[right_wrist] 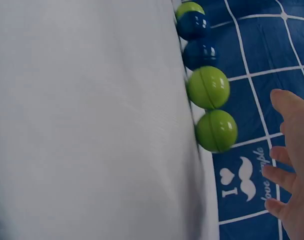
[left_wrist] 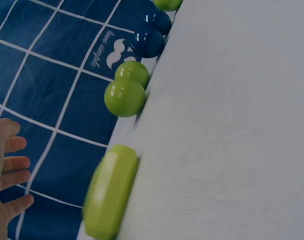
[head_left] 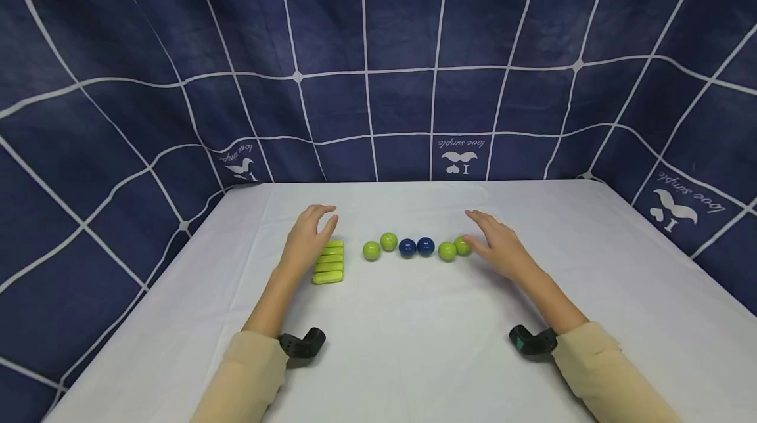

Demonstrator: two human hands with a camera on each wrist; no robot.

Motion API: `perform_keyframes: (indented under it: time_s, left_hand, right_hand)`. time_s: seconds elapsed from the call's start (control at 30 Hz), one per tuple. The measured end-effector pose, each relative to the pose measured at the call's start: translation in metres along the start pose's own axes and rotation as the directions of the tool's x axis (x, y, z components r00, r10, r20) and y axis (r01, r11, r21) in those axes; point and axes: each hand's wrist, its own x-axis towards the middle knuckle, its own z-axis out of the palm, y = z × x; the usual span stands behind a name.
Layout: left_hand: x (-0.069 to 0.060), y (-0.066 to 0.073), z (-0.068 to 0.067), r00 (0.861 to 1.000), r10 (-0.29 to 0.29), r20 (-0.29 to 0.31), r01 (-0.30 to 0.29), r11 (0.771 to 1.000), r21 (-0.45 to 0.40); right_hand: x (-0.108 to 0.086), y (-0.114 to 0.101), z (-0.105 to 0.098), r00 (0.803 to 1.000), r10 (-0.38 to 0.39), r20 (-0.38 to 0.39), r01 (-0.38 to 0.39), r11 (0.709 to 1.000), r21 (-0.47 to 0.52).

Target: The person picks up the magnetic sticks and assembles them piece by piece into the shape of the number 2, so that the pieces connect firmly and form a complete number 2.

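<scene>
My left hand is held over the white table with fingers apart, beside a row of several yellow-green bars lying side by side. It partly hides the far bars in the head view. To the right runs a line of shiny balls: two green balls, two dark blue balls, then two more green balls. My right hand, fingers loosely spread, is nearest the rightmost green ball. The right wrist view shows that hand apart from the balls. Neither hand holds anything.
A white cloth covers the table. Navy fabric with white grid lines hangs behind and at both sides. Each wrist carries a black device, one at the left wrist and one at the right wrist.
</scene>
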Motion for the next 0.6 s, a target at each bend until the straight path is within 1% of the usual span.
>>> perform_keyframes:
  time_s: [0.07,0.13,0.2,0.27,0.33,0.4,0.47,0.53,0.57,0.6]
  left_hand:
    - [0.001,-0.006,0.006,0.999,-0.034,0.003,0.034,0.998,-0.054]
    - [0.0,-0.013,0.012,0.997,-0.071,0.007,0.072,0.992,-0.104]
    - [0.0,-0.02,0.018,0.994,-0.105,0.007,0.105,0.983,-0.151]
    - [0.0,-0.026,0.022,0.991,-0.135,0.008,0.134,0.971,-0.2]
    - [-0.001,-0.031,0.026,0.987,-0.162,0.015,0.16,0.958,-0.238]
    - [-0.003,-0.036,0.029,0.982,-0.187,0.028,0.188,0.947,-0.261]
    - [-0.005,-0.042,0.032,0.98,-0.197,0.041,0.201,0.943,-0.266]
    - [-0.007,-0.046,0.035,0.979,-0.195,0.051,0.202,0.945,-0.256]
    - [-0.008,-0.048,0.036,0.98,-0.191,0.053,0.199,0.948,-0.248]
    - [-0.008,-0.049,0.037,0.981,-0.187,0.056,0.195,0.951,-0.238]
  right_hand:
    - [-0.002,-0.002,0.006,1.0,0.011,-0.008,-0.01,0.996,0.087]
    - [-0.003,-0.003,0.011,0.999,0.034,-0.018,-0.03,0.982,0.186]
    - [-0.004,-0.003,0.015,0.997,0.066,-0.03,-0.055,0.958,0.28]
    - [-0.004,-0.002,0.019,0.994,0.098,-0.047,-0.074,0.928,0.366]
    - [-0.004,0.001,0.023,0.989,0.129,-0.066,-0.088,0.898,0.432]
    - [-0.005,0.004,0.028,0.985,0.151,-0.085,-0.091,0.87,0.484]
    - [-0.006,0.008,0.032,0.983,0.157,-0.09,-0.088,0.85,0.519]
    - [-0.007,0.011,0.036,0.986,0.146,-0.083,-0.079,0.841,0.536]
    - [-0.008,0.011,0.037,0.987,0.142,-0.069,-0.083,0.841,0.535]
    - [-0.01,0.012,0.038,0.99,0.136,-0.047,-0.092,0.847,0.523]
